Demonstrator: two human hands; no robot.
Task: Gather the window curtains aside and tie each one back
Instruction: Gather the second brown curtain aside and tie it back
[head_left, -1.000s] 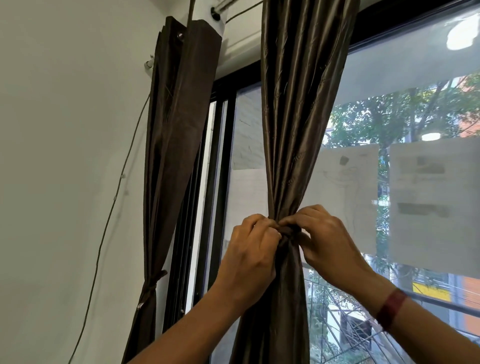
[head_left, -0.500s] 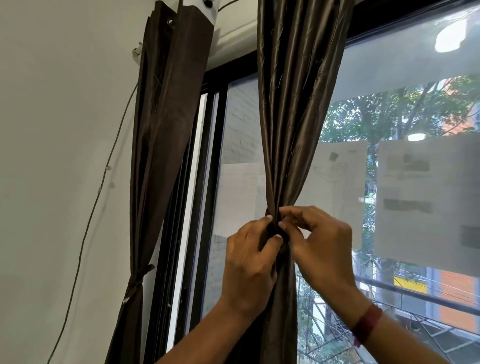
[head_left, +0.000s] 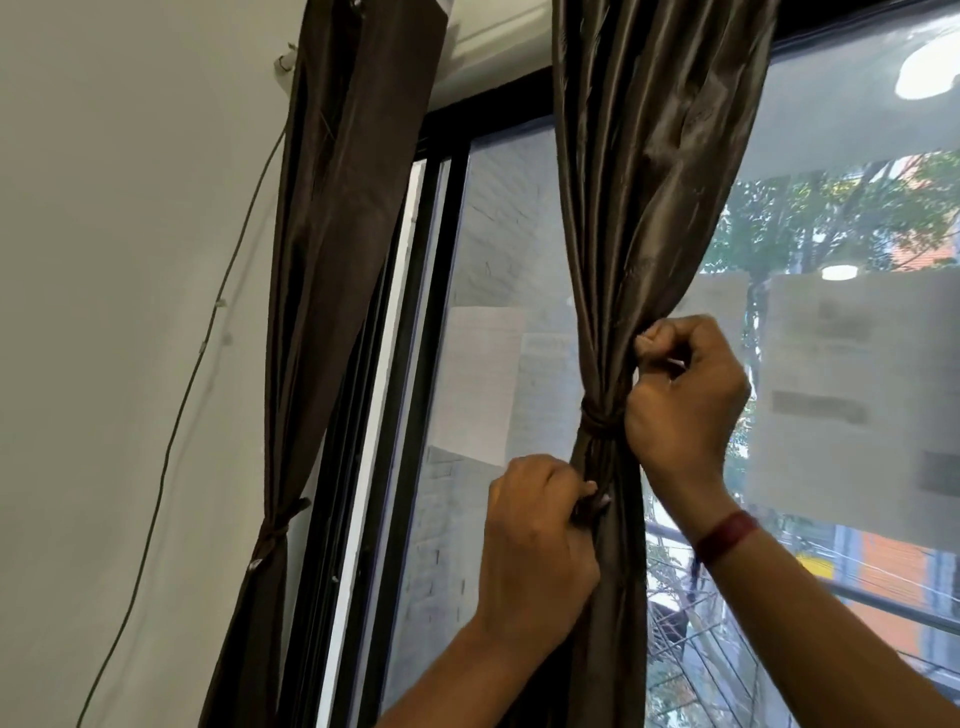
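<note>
The dark brown satin curtain (head_left: 649, 182) hanging in front of the window glass is gathered into a narrow bundle at mid-height, where a thin dark tie cord (head_left: 597, 415) wraps it in a few tight turns. Above the binding the cloth fans out in shiny folds toward the top of the frame, and below it the cloth falls straight down between the two forearms. The right hand (head_left: 685, 400) is pressed against the right side of the bundle, level with the binding. Its fingers are curled into a tight fist, and the cord runs from the wrap straight into that fist. A dark red wristband (head_left: 727, 535) sits on that wrist. The left hand (head_left: 535, 545) is lower, on the left side of the bundle just under the binding. Its fingers are curled, with thumb and fingertips pinching a dark strand that hangs down from the wrap; whether some curtain cloth is caught in the pinch as well cannot be told. A second brown curtain (head_left: 343, 260) hangs to the left against the white wall (head_left: 104, 312), already cinched low down by its own tie (head_left: 280, 525). A thin cable (head_left: 208, 353) runs down the wall beside it. The black window frame (head_left: 431, 312) stands between the two curtains, and pale paper sheets (head_left: 857, 389) are stuck on the glass.
</note>
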